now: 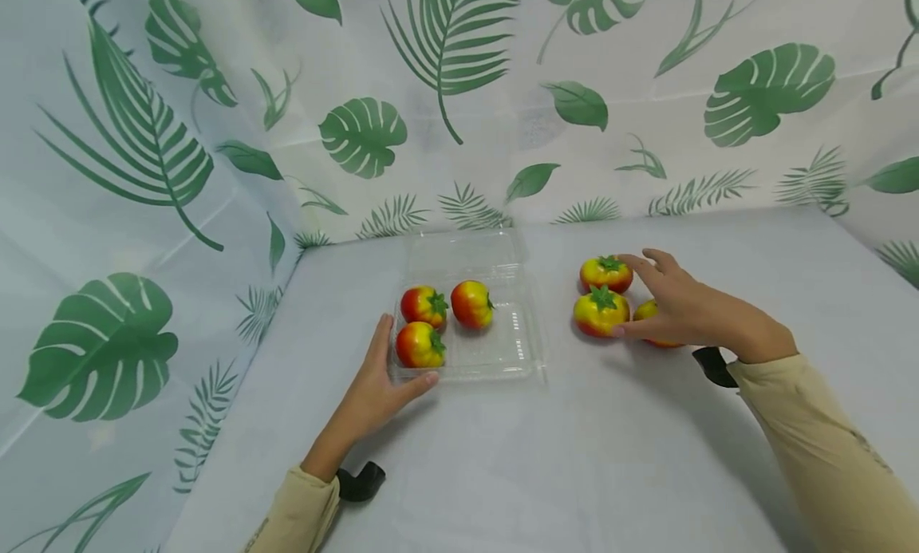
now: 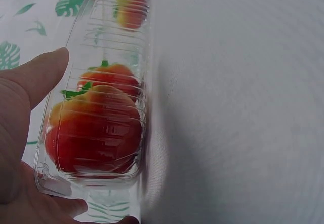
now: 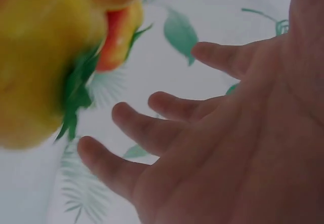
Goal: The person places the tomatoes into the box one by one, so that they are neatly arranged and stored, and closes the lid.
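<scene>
Clear plastic container [image 1: 495, 347] sits on the white tabletop [image 1: 502, 473], left of ctr, its lid [image 1: 465, 252] laid back on the far side. Inside, 3 red-yellow fruits w/ green leafy tops: rear-L fruit [image 1: 419, 306] & front-L fruit [image 1: 416, 345] one behind the other by the L wall, plus inner R fruit [image 1: 470, 305] just right of the rear one; R part of the base is bare. L hand [image 1: 376, 397] is at the container's near-L corner, fingers fairly straight along the L side, thumb reaching along the front edge; thumb & fingers spread wide round the corner, per L wrist view too. Outside, well apart to the R, 3 more of same: back loose fruit [image 1: 603, 275], front loose fruit [image 1: 597, 317] right by it, and R loose fruit [image 1: 644, 310], mostly hidden under the R hand [image 1: 678, 310]. That hand is spread wide over the grp, index tip by the back one, thumb tip at the front one; can't tell if either touches. R wrist view: fingers apart, nothing in the palm, nearest fruit blurred. Tan sleeves [image 1: 811, 441] on both arms, black straps [image 1: 361, 482] nr the wrists. Behind: white cloth w/ green leaf print [image 1: 646, 114].
</scene>
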